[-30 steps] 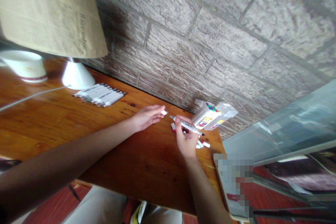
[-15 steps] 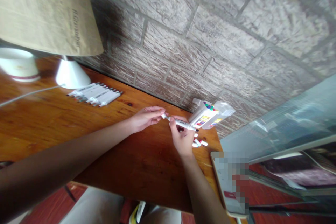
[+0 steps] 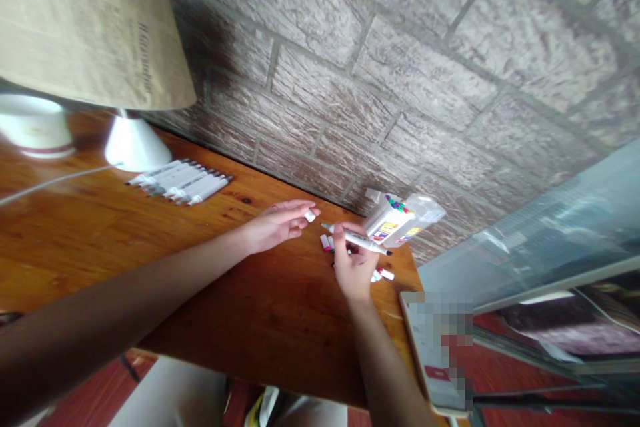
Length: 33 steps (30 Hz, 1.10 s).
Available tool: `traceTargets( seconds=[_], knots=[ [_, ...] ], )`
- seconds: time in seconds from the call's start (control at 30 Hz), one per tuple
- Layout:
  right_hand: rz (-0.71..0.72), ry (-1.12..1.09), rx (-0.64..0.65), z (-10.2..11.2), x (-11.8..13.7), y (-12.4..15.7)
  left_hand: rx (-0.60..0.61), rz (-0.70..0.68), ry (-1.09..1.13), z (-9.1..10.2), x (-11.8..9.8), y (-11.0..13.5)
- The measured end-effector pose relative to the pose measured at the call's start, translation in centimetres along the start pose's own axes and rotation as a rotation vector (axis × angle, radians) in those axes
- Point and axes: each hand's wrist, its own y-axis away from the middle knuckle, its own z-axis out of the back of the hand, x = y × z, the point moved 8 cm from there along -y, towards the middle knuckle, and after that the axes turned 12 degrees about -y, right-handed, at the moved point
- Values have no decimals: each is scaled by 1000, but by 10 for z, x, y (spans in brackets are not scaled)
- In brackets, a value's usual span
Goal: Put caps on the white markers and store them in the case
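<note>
My right hand (image 3: 353, 267) grips a white marker (image 3: 361, 240) with a dark far tip, held over the wooden table (image 3: 150, 240). My left hand (image 3: 277, 223) pinches the marker's small white cap (image 3: 311, 215) at its fingertips, a short gap away from the marker's bare end. Other loose markers (image 3: 383, 273) lie on the table under and beside my right hand. A clear plastic marker case (image 3: 400, 219) with colored caps showing lies just beyond, against the brick wall.
A row of several white markers (image 3: 177, 181) lies at the left near a white lamp base (image 3: 133, 143) and its cord (image 3: 50, 180). A paper lampshade (image 3: 90, 27) hangs above. A book (image 3: 435, 353) sits at the table's right edge. A brick wall (image 3: 400, 67) backs the table.
Half a second ago the cap was touching the marker's end; now my left hand has drawn the cap away and the two are apart again.
</note>
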Motion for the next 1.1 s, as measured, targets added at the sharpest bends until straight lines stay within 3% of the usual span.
traceTargets(
  seconds=[0.4,0.6,0.77,1.1],
  knots=[
    [4,-13,165,-18,-1,3,-33,61,-52,2,10,-1],
    [52,258,65,1,2,-5,-46,7,16,3,-2,0],
    [-13,187,-6,11,-8,-6,-31,-8,39,4,-6,1],
    [-67,104,43,-2,-15,0,103,31,88,-11,-5,9]
  ],
)
